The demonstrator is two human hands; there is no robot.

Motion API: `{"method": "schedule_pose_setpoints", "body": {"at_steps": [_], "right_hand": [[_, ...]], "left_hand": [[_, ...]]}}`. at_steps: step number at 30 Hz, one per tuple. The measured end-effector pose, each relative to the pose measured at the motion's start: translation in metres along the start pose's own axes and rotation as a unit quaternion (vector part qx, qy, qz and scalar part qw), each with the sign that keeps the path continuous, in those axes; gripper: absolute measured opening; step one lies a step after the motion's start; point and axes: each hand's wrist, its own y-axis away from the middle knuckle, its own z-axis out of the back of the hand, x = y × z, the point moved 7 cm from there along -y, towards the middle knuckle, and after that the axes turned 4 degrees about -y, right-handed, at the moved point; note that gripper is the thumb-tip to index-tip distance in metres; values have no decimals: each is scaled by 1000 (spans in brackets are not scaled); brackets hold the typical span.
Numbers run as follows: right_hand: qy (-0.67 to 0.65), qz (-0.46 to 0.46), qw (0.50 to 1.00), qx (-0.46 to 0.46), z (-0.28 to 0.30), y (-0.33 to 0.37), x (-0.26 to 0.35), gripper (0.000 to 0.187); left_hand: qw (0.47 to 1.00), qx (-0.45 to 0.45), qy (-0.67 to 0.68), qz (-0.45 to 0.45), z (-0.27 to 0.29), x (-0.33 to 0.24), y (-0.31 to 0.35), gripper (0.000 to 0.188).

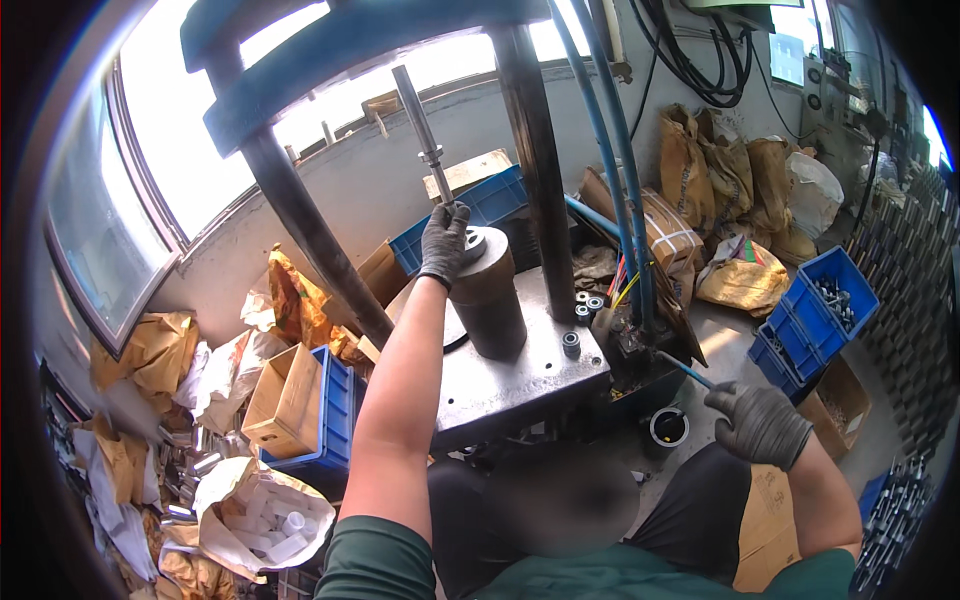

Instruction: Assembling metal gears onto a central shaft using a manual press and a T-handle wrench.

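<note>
My left hand, in a dark grey glove, closes round the lower end of a long shiny metal shaft with a collar partway up. The shaft stands tilted, leaning left at its top. Directly below and beside that hand is a thick dark steel cylinder on the flat metal press table. At the right, my gloved right hand is wrapped round the end of a thin blue lever that runs to the valve block. Whether the shaft's end touches the cylinder is hidden by my fingers.
A dark press frame rises around the table. Small black rings lie at its right edge. Blue crates stand right, another blue crate left. A sack of white plastic parts sits at lower left.
</note>
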Motion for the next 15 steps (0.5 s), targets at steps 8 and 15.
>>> {"method": "schedule_pose_setpoints", "body": {"at_steps": [8, 15], "right_hand": [[2, -101, 988, 114, -58, 51, -6, 28], [22, -84, 991, 97, -50, 46, -9, 27]], "left_hand": [[1000, -19, 13, -1, -2, 22, -12, 16], [1000, -20, -3, -11, -7, 22, -13, 15]]}}
